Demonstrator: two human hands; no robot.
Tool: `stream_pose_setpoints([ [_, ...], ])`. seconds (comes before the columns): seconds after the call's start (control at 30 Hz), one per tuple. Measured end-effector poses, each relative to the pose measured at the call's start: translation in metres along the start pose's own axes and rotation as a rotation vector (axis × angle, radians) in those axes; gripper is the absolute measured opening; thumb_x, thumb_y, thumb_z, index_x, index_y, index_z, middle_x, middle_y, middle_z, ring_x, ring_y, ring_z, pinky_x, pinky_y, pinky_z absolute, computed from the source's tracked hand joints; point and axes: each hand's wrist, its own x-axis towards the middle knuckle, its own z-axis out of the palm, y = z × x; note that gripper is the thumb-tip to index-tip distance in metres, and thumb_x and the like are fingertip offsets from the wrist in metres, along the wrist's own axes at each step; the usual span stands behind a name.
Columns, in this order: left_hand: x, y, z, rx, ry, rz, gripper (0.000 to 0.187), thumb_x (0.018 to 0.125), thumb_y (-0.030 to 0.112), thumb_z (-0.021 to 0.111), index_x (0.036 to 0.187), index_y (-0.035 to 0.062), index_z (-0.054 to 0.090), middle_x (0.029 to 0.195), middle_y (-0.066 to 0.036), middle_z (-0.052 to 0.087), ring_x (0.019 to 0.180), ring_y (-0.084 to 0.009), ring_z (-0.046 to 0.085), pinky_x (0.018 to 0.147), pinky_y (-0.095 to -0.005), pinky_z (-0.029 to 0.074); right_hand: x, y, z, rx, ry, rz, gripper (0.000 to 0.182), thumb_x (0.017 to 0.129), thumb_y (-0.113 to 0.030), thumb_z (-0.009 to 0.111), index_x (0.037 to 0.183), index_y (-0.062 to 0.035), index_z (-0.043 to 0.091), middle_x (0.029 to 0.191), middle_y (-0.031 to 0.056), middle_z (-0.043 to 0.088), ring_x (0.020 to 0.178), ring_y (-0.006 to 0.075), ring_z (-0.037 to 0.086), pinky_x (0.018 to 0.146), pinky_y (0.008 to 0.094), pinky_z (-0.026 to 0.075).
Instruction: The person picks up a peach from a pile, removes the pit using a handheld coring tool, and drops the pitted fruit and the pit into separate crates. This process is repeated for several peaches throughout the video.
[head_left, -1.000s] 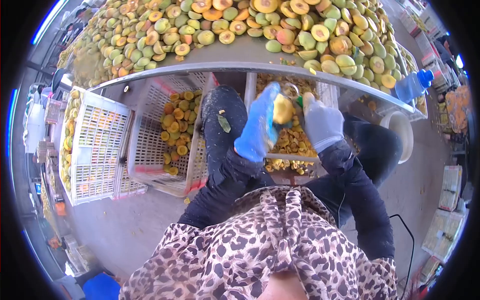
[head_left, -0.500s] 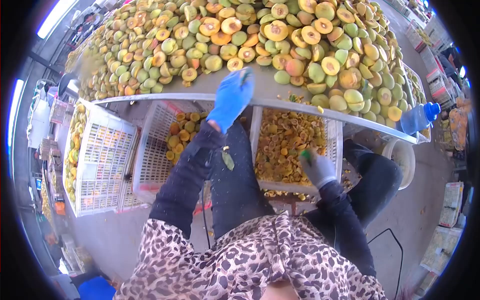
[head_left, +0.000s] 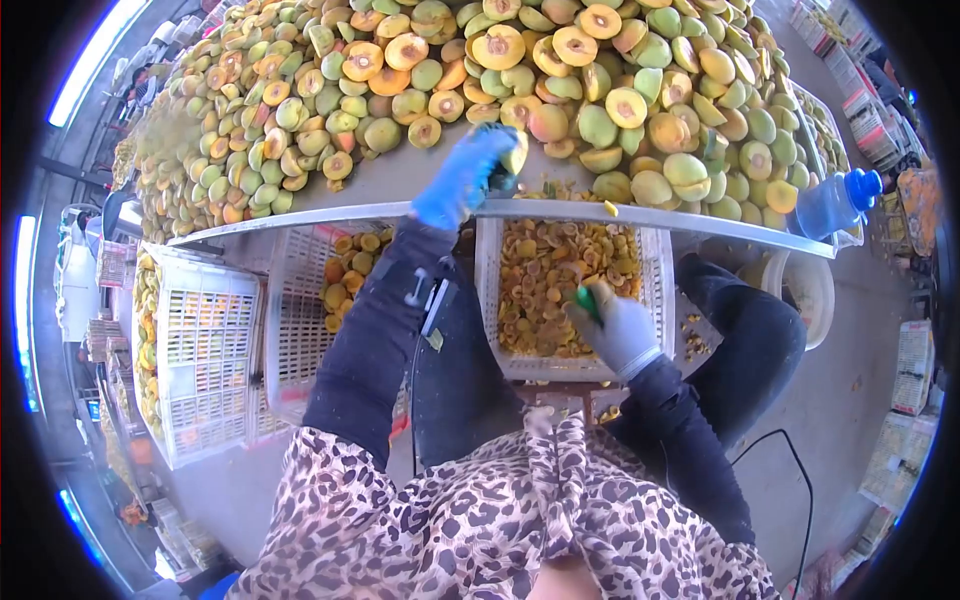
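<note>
My left hand (head_left: pixel 462 178), in a blue glove with dark fingertips, is over the table's front edge. Its fingers are closed round a yellow-green apricot-like fruit (head_left: pixel 516 152); whether this is whole or a half cannot be made out. My right hand (head_left: pixel 618 332), gloved in pale grey, grips a small tool with a green handle (head_left: pixel 589 303); its working end is hidden. That hand hovers above a white crate (head_left: pixel 487 300) filled with small brownish-orange fruit pieces (head_left: pixel 550 290). Beyond my left hand, a large heap of halved and whole fruit (head_left: pixel 400 80) covers much of the table.
Left of my legs, a white crate (head_left: pixel 290 335) holds orange fruit halves (head_left: pixel 345 275). Another fruit-filled crate (head_left: pixel 210 350) stands farther left. A blue bottle (head_left: pixel 835 205) lies at the table's right end, above a white bucket (head_left: pixel 805 300). A metal rim (head_left: pixel 650 218) edges the table.
My left hand has turned, and a fruit now shows in its fingers. My right hand has risen slightly and moved left over the crate. The camera view has shifted a little.
</note>
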Motion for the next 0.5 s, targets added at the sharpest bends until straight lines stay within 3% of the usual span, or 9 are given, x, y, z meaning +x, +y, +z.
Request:
stream_pose_setpoints([
  [0.03,-0.015,0.003,-0.002,-0.145,-0.017,0.069,0.032,0.088,0.028,0.051,0.108,0.0045,0.059,0.091,-0.006,0.065,0.067,-0.0119,0.061,0.048,-0.0205,0.047,0.005,-0.008,-0.010,0.006,0.004,0.003,0.023,0.089,-0.030,0.059,0.092,-0.0085,0.053,0.065,0.0158,0.062,0.059,0.0361,0.062,0.053,0.0459,0.047],
  [0.1,-0.052,0.016,0.016,-0.237,-0.117,0.032,0.037,0.089,0.032,0.047,0.110,0.0031,0.059,0.094,-0.007,0.065,0.068,-0.0123,0.061,0.049,-0.0211,0.048,0.015,-0.034,-0.035,0.291,0.216,-0.136,0.022,0.089,-0.029,0.059,0.093,-0.0081,0.054,0.064,0.0169,0.062,0.059,0.0364,0.061,0.053,0.0452,0.047],
  [0.13,-0.074,0.021,0.024,-0.338,-0.209,0.001,0.043,0.091,0.036,0.043,0.112,0.0016,0.059,0.098,-0.008,0.066,0.069,-0.0127,0.062,0.049,-0.0217,0.048,0.020,-0.045,-0.046,0.294,0.213,-0.137,0.022,0.089,-0.029,0.059,0.093,-0.0081,0.054,0.064,0.0169,0.062,0.059,0.0364,0.061,0.053,0.0452,0.047],
  [0.17,-0.090,0.017,0.041,-0.234,-0.089,0.065,0.051,0.093,0.040,0.036,0.117,-0.0006,0.057,0.105,-0.009,0.066,0.071,-0.0121,0.062,0.050,-0.0219,0.048,0.026,-0.056,-0.056,0.167,0.251,-0.200,0.023,0.090,-0.030,0.058,0.092,-0.0071,0.054,0.064,0.0174,0.061,0.059,0.0366,0.061,0.052,0.0449,0.047],
  [0.2,-0.101,0.016,0.049,-0.303,-0.107,-0.006,0.050,0.093,0.038,0.037,0.116,-0.0011,0.057,0.105,-0.009,0.066,0.079,-0.0139,0.063,0.061,-0.0235,0.051,0.029,-0.064,-0.059,0.042,0.289,-0.261,0.025,0.091,-0.031,0.057,0.091,-0.0062,0.055,0.063,0.0180,0.061,0.059,0.0368,0.061,0.052,0.0447,0.047],
  [0.3,-0.126,0.007,0.082,-0.301,0.029,0.084,0.052,0.094,0.047,0.038,0.114,0.0040,0.059,0.090,-0.007,0.066,0.074,-0.0131,0.063,0.057,-0.0230,0.049,0.027,-0.076,-0.053,0.090,0.198,-0.215,0.029,0.092,-0.033,0.055,0.089,-0.0039,0.055,0.062,0.0189,0.060,0.060,0.0371,0.061,0.053,0.0457,0.047],
  [0.37,-0.130,-0.008,0.085,-0.174,0.168,0.374,0.049,0.096,0.043,0.043,0.119,0.0024,0.054,0.093,-0.009,0.064,0.085,-0.0149,0.063,0.070,-0.0284,0.053,0.018,-0.082,-0.051,0.093,0.197,-0.221,0.031,0.092,-0.033,0.054,0.089,-0.0031,0.055,0.063,0.0196,0.060,0.060,0.0376,0.061,0.053,0.0459,0.047],
  [0.5,-0.146,-0.016,0.098,-0.215,0.183,0.488,0.050,0.100,0.042,0.034,0.109,-0.0017,0.055,0.099,-0.015,0.065,0.090,-0.0196,0.062,0.081,-0.0295,0.051,0.003,-0.090,-0.046,0.105,0.170,-0.152,0.033,0.092,-0.035,0.054,0.089,-0.0024,0.056,0.064,0.0215,0.060,0.060,0.0386,0.061,0.054,0.0463,0.047],
])
